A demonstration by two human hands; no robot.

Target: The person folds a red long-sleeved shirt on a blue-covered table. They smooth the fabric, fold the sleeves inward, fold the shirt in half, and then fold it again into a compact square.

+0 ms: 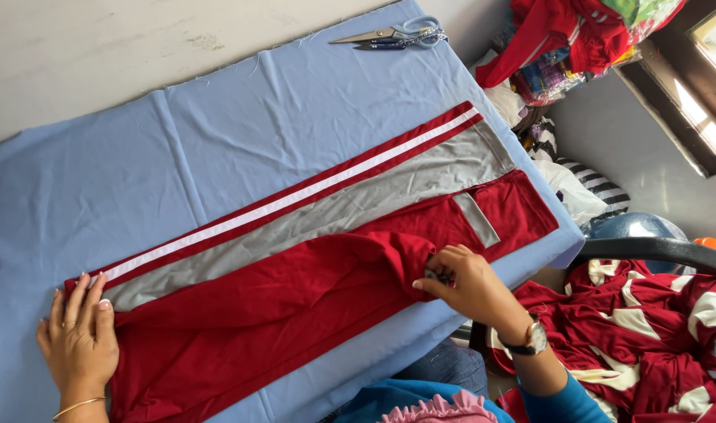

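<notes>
A long red garment piece [295, 294] with a grey panel and a red-and-white side stripe lies diagonally on a table covered in blue cloth [177, 157]. My left hand [77, 345] rests flat, fingers spread, on the garment's lower left end, pressing it down. My right hand [464, 283], with a wristwatch, pinches a raised fold of the red fabric near the garment's middle right, beside a small grey patch [477, 220].
Scissors [393, 35] lie at the far edge of the blue cloth. A heap of red and colourful clothes [577, 39] sits at the upper right. More red-and-white fabric [648, 329] is piled at the lower right, by a dark chair arm [656, 251].
</notes>
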